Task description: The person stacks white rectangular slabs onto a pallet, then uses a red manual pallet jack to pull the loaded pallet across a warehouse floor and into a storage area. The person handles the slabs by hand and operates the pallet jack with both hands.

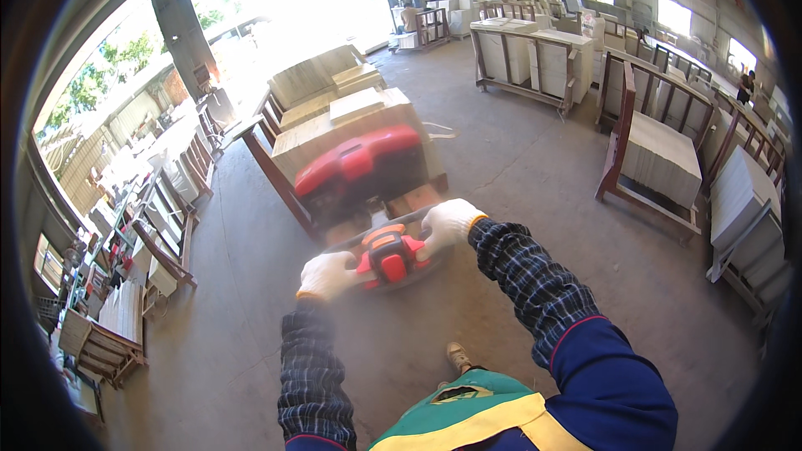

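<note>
Both my hands, in white work gloves, are closed around the handle of an electric pallet truck, with a red, black and orange control head between them. My left hand grips its left side, and my right hand holds the right side, slightly farther forward. Beyond the handle is the truck's red body, somewhat blurred. Right in front of that stands a load of pale slabs on a brown frame, with a few smaller slabs lying on top.
Brown racks of pale slabs line the right side, and another loaded rack stands farther ahead. More racks and stacked panels run along the left. A steel column borders the bright doorway. Far right, a person stands.
</note>
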Demonstrator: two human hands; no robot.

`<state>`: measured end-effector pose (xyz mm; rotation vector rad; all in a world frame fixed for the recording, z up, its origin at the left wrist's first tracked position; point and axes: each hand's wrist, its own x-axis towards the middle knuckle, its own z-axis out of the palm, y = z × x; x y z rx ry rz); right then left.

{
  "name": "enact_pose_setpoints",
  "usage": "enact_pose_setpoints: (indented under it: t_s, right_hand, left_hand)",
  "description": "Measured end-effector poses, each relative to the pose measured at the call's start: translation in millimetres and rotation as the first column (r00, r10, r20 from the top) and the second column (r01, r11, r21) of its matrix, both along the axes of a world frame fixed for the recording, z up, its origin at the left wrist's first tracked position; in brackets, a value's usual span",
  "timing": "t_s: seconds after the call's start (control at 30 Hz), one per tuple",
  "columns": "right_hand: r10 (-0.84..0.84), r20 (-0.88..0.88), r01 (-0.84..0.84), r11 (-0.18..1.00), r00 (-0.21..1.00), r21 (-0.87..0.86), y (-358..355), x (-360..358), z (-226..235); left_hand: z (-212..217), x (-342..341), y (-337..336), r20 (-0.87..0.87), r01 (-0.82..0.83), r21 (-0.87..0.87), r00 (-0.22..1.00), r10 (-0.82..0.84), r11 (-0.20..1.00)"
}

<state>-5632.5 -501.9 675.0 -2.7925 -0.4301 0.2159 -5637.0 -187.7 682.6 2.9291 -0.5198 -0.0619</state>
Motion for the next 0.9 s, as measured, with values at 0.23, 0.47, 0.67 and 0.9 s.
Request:
enact_pose_setpoints:
  t_s: [0.23, 0.47, 0.67, 0.9]
  right_hand:
    - [0.018, 0.005, -0.018, 1.000, 1.000, 0.023, -0.2, -37.2, 2.6]
    - [0.031, 0.013, -0.032, 0.998, 0.999, 0.047, -0.7, -75.1, 2.8]
    - [0.052, 0.056, -0.056, 0.996, 0.997, 0.075, 3.1, -106.0, -1.0]
    - [0.062, 0.031, -0.064, 0.996, 0.998, 0.069, 1.7, -139.6, -1.3]
  left_hand:
    - [0.8, -37.5, -0.7, -0.026, -0.004, -0.033, 1.000, 0.003, 0.999]
    - [13.6, -84.2, -8.1, -0.121, -0.079, 0.021, 0.989, 0.081, 0.997]
    - [12.0, -116.8, -3.5, -0.020, -0.078, -0.004, 0.997, 0.078, 0.997]
    - [6.2, -154.0, -1.2, 0.012, -0.088, -0.002, 0.996, 0.088, 0.996]
